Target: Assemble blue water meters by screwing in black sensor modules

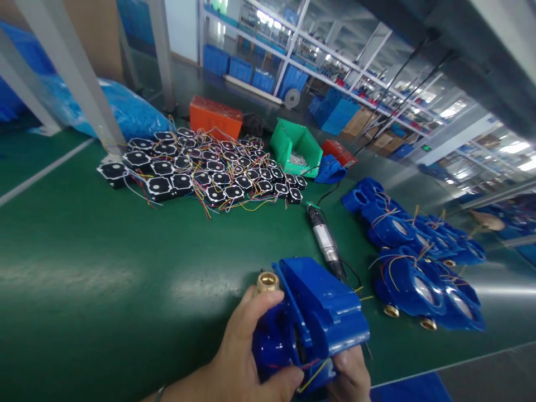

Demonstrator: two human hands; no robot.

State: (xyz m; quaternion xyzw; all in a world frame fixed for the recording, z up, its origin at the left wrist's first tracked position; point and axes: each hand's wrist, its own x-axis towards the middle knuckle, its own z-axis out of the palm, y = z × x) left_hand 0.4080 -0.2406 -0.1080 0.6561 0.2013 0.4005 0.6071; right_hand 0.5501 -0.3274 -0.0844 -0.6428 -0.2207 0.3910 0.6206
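The blue housing (322, 301) lies between the left hand (237, 349), curled round its brass-necked side, and the right hand (352, 371), clasping its near end.

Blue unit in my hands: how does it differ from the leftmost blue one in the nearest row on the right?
The held unit is in the left hand and right hand; the row unit rests on the table. The held unit's brass fitting shows at its upper left; the row unit's fitting, at its lower left. Both are blue with coloured wires.
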